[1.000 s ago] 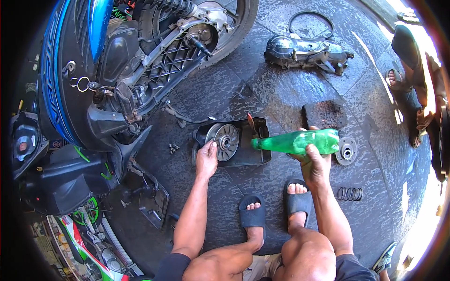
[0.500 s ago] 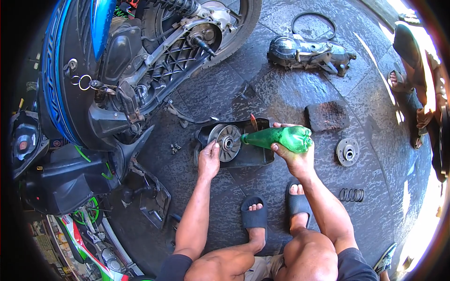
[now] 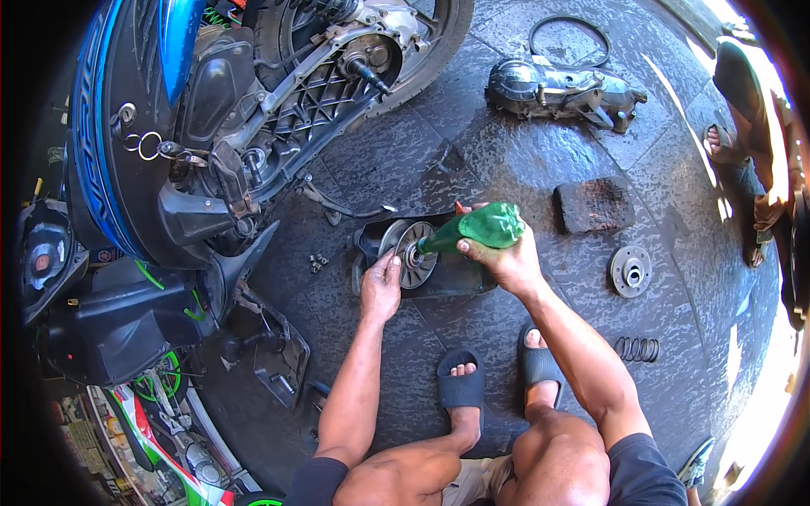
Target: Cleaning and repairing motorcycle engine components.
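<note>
My left hand [image 3: 381, 291] is closed on the near left rim of a finned metal pulley disc [image 3: 416, 277], which it holds tilted over a black plastic tray [image 3: 466, 283]. A green plastic bottle [image 3: 494, 224] is in my right hand [image 3: 513, 260], gripped round its body with the base raised. Its neck slopes down to the left and reaches the hub of the disc; whether the two touch, I cannot tell. Any liquid leaving the bottle is too small to make out. A red-orange tip [image 3: 460, 207] shows behind the bottle at the tray's far edge.
At the left stands a partly dismantled blue and black scooter [image 3: 211, 110]. Farther right lie an engine cover [image 3: 561, 90], a drive belt [image 3: 606, 42], a dark block [image 3: 594, 205], a round flange [image 3: 630, 271] and a coil spring [image 3: 637, 349]. Another person's leg [image 3: 742, 93] shows at the right.
My right hand has moved left and tipped the bottle more steeply, bringing its neck over the disc's hub. My left hand keeps its hold on the disc.
</note>
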The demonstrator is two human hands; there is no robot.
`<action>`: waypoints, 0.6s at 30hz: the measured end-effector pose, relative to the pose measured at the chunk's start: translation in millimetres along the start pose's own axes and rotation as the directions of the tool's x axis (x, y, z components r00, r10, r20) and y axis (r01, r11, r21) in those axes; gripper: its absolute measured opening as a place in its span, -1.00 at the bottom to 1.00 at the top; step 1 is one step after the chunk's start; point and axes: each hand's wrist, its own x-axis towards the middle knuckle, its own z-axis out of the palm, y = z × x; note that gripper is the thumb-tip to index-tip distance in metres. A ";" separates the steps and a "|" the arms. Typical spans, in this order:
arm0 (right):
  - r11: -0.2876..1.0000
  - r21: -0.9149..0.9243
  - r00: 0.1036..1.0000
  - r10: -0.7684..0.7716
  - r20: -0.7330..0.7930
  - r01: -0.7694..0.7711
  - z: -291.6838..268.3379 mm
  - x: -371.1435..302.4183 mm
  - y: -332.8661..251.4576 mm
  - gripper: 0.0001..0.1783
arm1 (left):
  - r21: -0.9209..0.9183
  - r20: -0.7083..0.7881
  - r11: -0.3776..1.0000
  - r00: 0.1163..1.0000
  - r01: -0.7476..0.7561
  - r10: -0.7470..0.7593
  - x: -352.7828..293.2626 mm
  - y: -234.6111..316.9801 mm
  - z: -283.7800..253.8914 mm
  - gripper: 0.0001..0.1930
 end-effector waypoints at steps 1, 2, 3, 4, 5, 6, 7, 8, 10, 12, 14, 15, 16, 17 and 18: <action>0.998 0.013 0.998 -0.065 -0.006 0.065 2.0 3.5 9.8 -0.48 | -0.006 0.005 1.000 1.000 0.003 -0.002 -0.3 0.3 -0.7 -0.54; 0.998 0.013 0.998 -0.066 -0.003 0.066 0.3 4.3 12.9 -0.48 | -0.007 0.003 1.000 1.000 0.004 -0.004 -0.2 1.6 -1.0 -0.54; 0.996 0.094 1.000 0.005 0.010 -0.006 -4.9 4.0 14.9 -0.47 | -0.009 -0.002 1.000 1.000 0.004 -0.004 -0.2 2.8 -1.7 -0.55; 0.982 0.173 0.997 0.075 0.029 -0.079 -11.1 3.4 18.1 -0.45 | -0.012 -0.006 1.000 1.000 0.004 -0.004 -0.5 4.2 -2.2 -0.55; 0.944 0.290 0.987 0.157 0.014 -0.154 -20.2 -0.2 28.8 -0.48 | -0.013 -0.008 1.000 1.000 0.008 -0.008 -2.2 12.0 -2.2 -0.55; 0.872 0.462 0.982 0.191 -0.010 -0.165 -19.0 -4.5 23.6 -0.54 | -0.033 -0.002 0.999 0.999 0.039 -0.039 -4.1 22.6 -4.6 -0.56; 0.812 0.557 0.971 0.234 -0.040 -0.172 -20.9 -7.4 25.6 -0.57 | -0.053 0.005 0.996 0.998 0.069 -0.069 -5.8 28.6 -4.5 -0.56; 0.744 0.646 0.959 0.276 -0.065 -0.170 -24.8 -10.3 27.4 -0.59 | -0.053 0.000 0.996 0.998 0.070 -0.070 -8.1 29.8 -4.0 -0.56; 0.601 0.770 0.944 0.331 0.005 -0.214 -38.1 -15.7 45.9 -0.58 | 0.029 -0.021 0.999 0.999 0.030 -0.030 -12.0 32.7 3.1 -0.59; 0.498 0.840 0.923 0.386 0.009 -0.217 -45.3 -21.9 48.1 -0.58 | 0.082 -0.072 0.993 0.993 -0.090 0.096 -17.3 47.3 11.8 -0.66; 0.470 0.857 0.921 0.389 0.016 -0.213 -52.5 -27.5 52.1 -0.57 | 0.151 -0.011 0.988 1.000 -0.011 0.013 -24.1 69.0 15.1 -0.69; 0.458 0.869 0.914 0.404 -0.018 -0.186 -54.5 -29.9 53.7 -0.57 | 0.181 -0.052 0.974 0.988 -0.134 0.145 -24.7 60.8 22.0 -0.71; 0.447 0.881 0.906 0.420 -0.051 -0.157 -56.8 -32.7 54.8 -0.57 | 0.175 -0.060 0.976 0.988 -0.131 0.143 -25.0 62.6 21.8 -0.71; 0.450 0.879 0.907 0.419 -0.055 -0.155 -56.8 -35.6 52.3 -0.56 | 0.206 -0.075 0.971 0.988 -0.119 0.137 -24.5 66.7 20.4 -0.71; 0.458 0.875 0.907 0.417 -0.053 -0.159 -57.3 -38.7 51.2 -0.56 | 0.237 -0.090 0.966 0.987 -0.107 0.131 -24.8 70.6 18.4 -0.71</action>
